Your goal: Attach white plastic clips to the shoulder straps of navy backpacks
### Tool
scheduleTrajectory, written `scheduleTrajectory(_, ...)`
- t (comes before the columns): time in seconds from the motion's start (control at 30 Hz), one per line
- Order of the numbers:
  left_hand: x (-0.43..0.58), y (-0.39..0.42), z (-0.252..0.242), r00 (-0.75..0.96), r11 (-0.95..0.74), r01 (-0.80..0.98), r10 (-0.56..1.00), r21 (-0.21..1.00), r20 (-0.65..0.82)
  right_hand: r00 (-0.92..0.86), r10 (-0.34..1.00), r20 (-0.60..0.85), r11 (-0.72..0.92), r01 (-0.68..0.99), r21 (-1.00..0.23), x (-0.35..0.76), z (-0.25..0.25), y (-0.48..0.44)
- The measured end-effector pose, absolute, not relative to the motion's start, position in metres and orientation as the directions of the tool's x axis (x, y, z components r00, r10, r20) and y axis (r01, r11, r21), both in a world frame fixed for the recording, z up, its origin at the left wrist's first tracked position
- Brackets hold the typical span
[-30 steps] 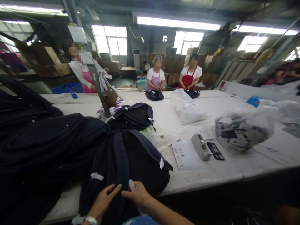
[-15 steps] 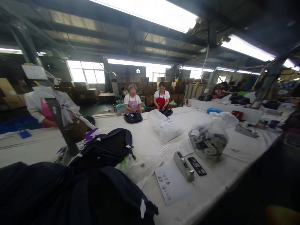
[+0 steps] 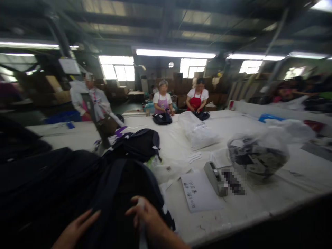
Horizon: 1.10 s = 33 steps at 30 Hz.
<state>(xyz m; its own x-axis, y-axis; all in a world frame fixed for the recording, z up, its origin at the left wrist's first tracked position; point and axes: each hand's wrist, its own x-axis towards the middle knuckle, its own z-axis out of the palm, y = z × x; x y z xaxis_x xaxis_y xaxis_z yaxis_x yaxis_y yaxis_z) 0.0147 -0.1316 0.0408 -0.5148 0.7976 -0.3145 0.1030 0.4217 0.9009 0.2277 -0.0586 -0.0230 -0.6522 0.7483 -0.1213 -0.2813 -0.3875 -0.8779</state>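
Observation:
A dark backpack (image 3: 127, 186) lies at the near edge of the white table, beside more dark bags (image 3: 59, 173) on the left. Over its left part my left hand (image 3: 77, 228) rests with fingers stretched out, holding nothing that shows. My right hand (image 3: 147, 216), blurred, is over the right part of the backpack, its fingers closed on a pale strip (image 3: 142, 224). Just right of the backpack are a sheet with handwriting (image 3: 193, 192) and a grey tape dispenser (image 3: 215, 178).
A clear bag of dark and white pieces (image 3: 256, 152) and a white plastic bag (image 3: 198, 131) stand on the table (image 3: 249, 204). A slanted metal post (image 3: 97, 121) rises at the left. Across the table, people handle dark bags.
Both my hands have come into view over the near backpack, the right one with a pale strip. The view has turned, so the table's items appear shifted right.

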Motion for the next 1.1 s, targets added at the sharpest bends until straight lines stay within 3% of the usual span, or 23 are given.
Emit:
scheduleTrajectory(0.07, 0.013, -0.126, 0.054, -0.509, 0.433, -0.128, 0.744, 0.892, -0.433, -0.576, 0.811, -0.106, -0.359, -0.346, -0.867, 0.250, -0.012, -0.055)
scheduleTrajectory(0.17, 0.007, -0.106, 0.072, -0.345, 0.371, -0.475, 0.756, 0.798, -0.557, -0.542, 0.827, -0.151, -0.375, -0.331, -0.866, 0.288, -0.008, -0.040)
scheduleTrajectory(0.3, -0.001, -0.085, 0.086, -0.199, 0.354, -0.660, 0.768, 0.663, -0.609, -0.443, 0.854, -0.274, -0.395, -0.208, -0.895, 0.324, -0.026, -0.041)
scheduleTrajectory(0.5, -0.012, -0.072, 0.094, -0.187, 0.344, -0.711, 0.747, 0.613, -0.637, -0.366, 0.889, -0.276, -0.384, -0.268, -0.884, 0.340, -0.048, -0.056)
scheduleTrajectory(0.73, -0.011, -0.064, 0.100, -0.228, 0.331, -0.698, 0.739, 0.636, -0.634, -0.601, 0.779, -0.176, -0.381, -0.231, -0.895, 0.315, -0.049, -0.048)
scheduleTrajectory(0.93, -0.015, -0.057, 0.100, -0.224, 0.358, -0.683, 0.727, 0.636, -0.649, -0.504, 0.859, -0.090, -0.201, -0.170, -0.965, 0.279, -0.044, -0.026)
scheduleTrajectory(1.1, -0.014, -0.058, 0.097, -0.233, 0.358, -0.663, 0.736, 0.658, -0.636, -0.575, 0.813, -0.093, -0.256, -0.209, -0.944, 0.269, -0.039, -0.015)
